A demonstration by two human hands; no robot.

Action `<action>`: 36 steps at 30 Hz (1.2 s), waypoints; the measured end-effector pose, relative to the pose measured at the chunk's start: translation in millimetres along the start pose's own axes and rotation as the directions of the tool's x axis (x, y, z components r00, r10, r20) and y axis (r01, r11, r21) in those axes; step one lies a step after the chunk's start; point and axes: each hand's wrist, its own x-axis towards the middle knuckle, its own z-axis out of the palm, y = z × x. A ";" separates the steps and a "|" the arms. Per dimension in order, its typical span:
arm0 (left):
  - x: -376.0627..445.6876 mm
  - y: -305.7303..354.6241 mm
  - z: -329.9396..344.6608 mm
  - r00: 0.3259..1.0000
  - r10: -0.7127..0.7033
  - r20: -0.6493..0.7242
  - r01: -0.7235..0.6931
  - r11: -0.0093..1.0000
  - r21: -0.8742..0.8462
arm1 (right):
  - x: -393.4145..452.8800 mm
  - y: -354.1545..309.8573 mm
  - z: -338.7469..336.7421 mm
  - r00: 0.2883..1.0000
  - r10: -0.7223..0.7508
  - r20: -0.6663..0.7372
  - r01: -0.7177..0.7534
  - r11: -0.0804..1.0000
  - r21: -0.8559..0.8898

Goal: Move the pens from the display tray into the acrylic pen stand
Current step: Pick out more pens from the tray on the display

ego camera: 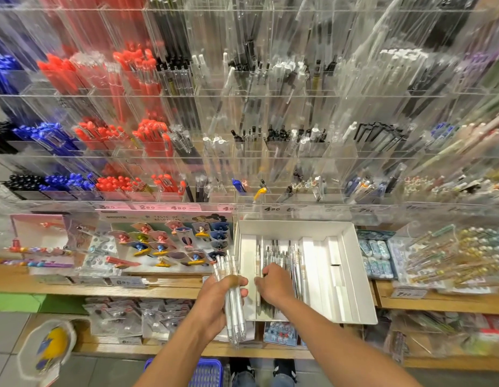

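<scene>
Our left hand (217,296) grips a bundle of clear pens (234,300), fingers wrapped round their middles, tips pointing down past the shelf edge. Just beside it, our right hand (275,283) reaches into the white display tray (354,275), fingers curled down onto the pens lying there (284,255); we cannot tell whether it grasps one. The tray sits on the wooden shelf (159,289), right of a pink card of clips (170,241). Above rises the acrylic pen stand (270,152), its tiers crowded with red, blue, black and clear pens
</scene>
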 end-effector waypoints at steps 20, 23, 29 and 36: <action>-8.7 8.7 2.8 0.994 -0.035 0.108 0.052 0.986 -0.161 | -66.2 -34.3 -45.0 0.908 -0.315 0.277 0.149 0.860 0.489; -10.6 8.6 7.2 0.994 -0.041 0.106 0.057 0.986 -0.158 | -72.8 -36.1 -39.5 0.914 -0.311 0.259 0.164 0.870 0.465; -4.3 4.3 -0.3 0.999 -0.039 0.023 0.041 0.996 -0.084 | -62.3 -32.9 -38.6 0.879 -0.311 0.361 0.109 0.868 0.484; -1.5 3.1 -14.3 0.998 -0.056 -0.012 0.055 0.996 -0.075 | 9.7 -25.0 -41.7 0.987 0.019 0.162 -0.087 0.904 0.419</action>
